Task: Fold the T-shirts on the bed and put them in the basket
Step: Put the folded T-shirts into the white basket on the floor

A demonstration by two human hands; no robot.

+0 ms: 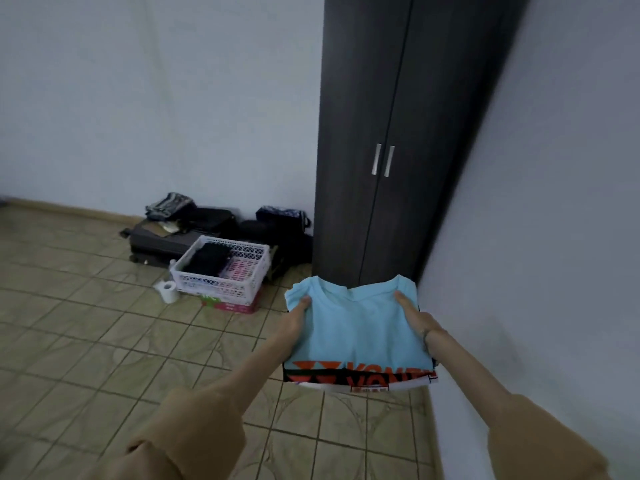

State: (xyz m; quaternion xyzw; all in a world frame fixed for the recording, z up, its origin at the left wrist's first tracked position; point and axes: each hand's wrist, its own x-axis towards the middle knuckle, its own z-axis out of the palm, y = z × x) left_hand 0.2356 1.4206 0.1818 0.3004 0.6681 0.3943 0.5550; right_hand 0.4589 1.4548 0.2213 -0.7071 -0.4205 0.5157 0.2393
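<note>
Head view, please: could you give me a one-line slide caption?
Both hands, left hand and right hand, carry folded T-shirts toward a white basket on the tiled floor.

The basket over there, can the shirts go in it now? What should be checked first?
1. Both hands grip the stack: ok. The left hand and right hand hold the folded T-shirts from either side, thumbs on top.
2. Stack is tidy: ok. The light blue T-shirt lies flat on the one with orange lettering.
3. Room in the white basket: ok. Dark folded clothes fill its left part; the right part looks free.
4. Stack is over the basket: not ok. It is held apart from it, near the wardrobe.
5. Basket sits steady: cannot tell. It rests on a pink box.
</note>
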